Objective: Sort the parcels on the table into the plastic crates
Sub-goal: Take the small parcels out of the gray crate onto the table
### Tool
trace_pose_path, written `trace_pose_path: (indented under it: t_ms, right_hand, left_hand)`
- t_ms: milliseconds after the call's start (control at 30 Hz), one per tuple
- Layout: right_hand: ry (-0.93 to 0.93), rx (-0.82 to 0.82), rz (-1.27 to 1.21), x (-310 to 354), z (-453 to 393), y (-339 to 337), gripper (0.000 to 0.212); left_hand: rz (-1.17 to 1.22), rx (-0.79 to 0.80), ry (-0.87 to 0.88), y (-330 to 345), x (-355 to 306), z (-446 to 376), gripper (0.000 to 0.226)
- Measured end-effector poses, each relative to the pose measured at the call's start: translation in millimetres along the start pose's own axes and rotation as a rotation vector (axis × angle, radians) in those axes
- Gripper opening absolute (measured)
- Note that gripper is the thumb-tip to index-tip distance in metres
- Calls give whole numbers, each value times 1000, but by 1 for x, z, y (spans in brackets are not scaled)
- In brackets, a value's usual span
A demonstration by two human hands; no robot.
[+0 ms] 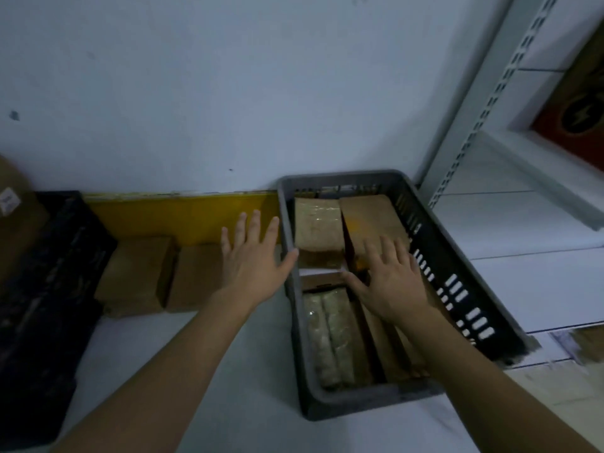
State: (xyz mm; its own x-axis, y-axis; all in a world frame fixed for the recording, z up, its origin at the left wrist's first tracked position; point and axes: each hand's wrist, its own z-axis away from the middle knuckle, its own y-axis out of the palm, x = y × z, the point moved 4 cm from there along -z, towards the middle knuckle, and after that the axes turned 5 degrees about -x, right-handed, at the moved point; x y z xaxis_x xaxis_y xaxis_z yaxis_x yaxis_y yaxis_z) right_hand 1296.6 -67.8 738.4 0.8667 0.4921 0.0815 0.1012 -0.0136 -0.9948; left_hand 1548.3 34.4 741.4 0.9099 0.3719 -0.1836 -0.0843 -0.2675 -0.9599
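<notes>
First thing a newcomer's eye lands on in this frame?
The two bare hands, both spread open at centre: the left hand hovers by the near-left rim of the grey crate, the right hand reaches inside it over the brown parcels. Next, the crate itself, packed with parcels, including a taped one at the back. Two cardboard boxes wait on the table to the left, beside a black crate.
</notes>
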Motion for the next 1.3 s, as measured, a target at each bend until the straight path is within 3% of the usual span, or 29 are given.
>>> trace_pose_path:
  t_ms: [167,367,633,933,1067,1167,1300]
  right_hand:
    - [186,216,35,-77,16,21,120]
    - [283,493,73,-107,24,58,124]
    - [371,600,135,-105,7,74,145]
    - [448,697,-69,-96,4,86,162]
    - [488,615,-43,-87,15,80,150]
    - [375,509,17,-66,25,54,140]
    - [282,340,-52,-43,48,17,127]
  left_hand:
    - [2,37,62,3,-61,16,86]
    - [14,76,129,24,-87,25,83]
    - [65,136,140,35,-92,24,78]
    - [53,131,258,46,-93,17,79]
    - [65,144,307,49,-101,13,79]
    - [96,155,319,54,-105,12,82]
    - [345,301,157,54,-117,13,83]
